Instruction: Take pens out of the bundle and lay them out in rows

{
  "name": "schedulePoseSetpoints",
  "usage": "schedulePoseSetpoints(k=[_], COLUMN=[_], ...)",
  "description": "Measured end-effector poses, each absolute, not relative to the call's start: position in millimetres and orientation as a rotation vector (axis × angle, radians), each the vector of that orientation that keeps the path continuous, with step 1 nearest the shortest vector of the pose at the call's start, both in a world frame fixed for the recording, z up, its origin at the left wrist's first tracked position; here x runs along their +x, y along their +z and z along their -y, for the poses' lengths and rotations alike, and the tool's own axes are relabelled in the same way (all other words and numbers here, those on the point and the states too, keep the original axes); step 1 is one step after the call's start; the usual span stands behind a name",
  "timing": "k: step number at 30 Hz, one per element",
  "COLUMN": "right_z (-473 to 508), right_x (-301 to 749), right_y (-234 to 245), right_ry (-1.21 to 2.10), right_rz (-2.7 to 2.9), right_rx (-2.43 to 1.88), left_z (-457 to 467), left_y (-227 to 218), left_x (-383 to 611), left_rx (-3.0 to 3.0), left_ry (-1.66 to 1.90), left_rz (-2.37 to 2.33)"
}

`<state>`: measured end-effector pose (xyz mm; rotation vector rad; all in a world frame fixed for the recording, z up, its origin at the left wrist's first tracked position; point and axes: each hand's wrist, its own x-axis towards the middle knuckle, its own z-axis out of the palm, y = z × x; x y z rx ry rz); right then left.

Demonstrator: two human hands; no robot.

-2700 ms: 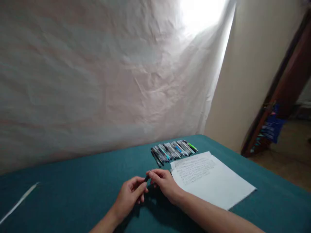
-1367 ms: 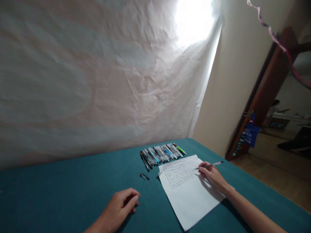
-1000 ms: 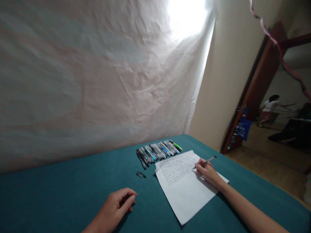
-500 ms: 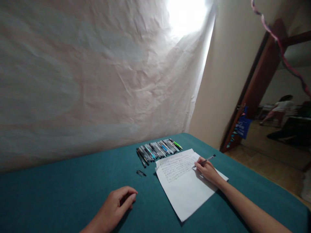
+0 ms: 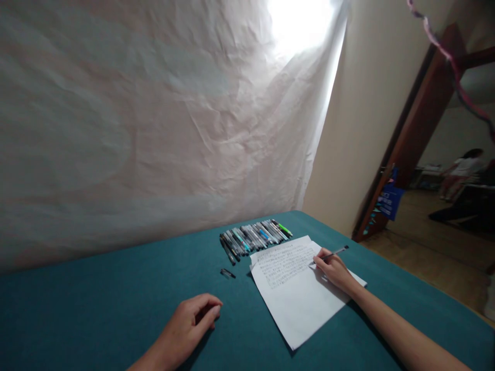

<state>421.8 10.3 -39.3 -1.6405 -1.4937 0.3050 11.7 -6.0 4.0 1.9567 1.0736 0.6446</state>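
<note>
My right hand [image 5: 333, 269] grips a clear-barrelled pen [image 5: 335, 252] with a dark end, its tip at the handwriting on a white sheet of paper [image 5: 296, 309]. Lines of dark script cover the upper part of that sheet, and the lower part is blank. At least one more sheet lies beneath it. My left hand [image 5: 191, 322] rests on the table left of the paper, fingers curled and thumb against them, with nothing seen inside. Beyond it lies a loose black-and-clear pen cap [image 5: 228, 273].
A row of many pens [image 5: 255, 238] lies side by side behind the paper on the green-covered table [image 5: 96, 293]. A pale sheet [image 5: 174, 129] hangs along the back. To the right, past an open doorway, a person [image 5: 466, 172] is in another room.
The view has shifted slightly, so the table things appear a little further right. My right hand stays at the written lines with the pen. The person in the doorway has changed posture.
</note>
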Motion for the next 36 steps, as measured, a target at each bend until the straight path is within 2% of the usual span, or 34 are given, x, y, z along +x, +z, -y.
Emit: schedulePoseSetpoints(k=[36], right_z=[-8.1], right_x=[422.9], right_y=[-37.5], right_ry=[0.29], right_rz=[1.56], right_rx=[-1.615], left_z=[3.8], left_y=[0.9], left_x=[11.7], left_rx=[2.002], left_ry=[0.626], left_rz=[-1.09])
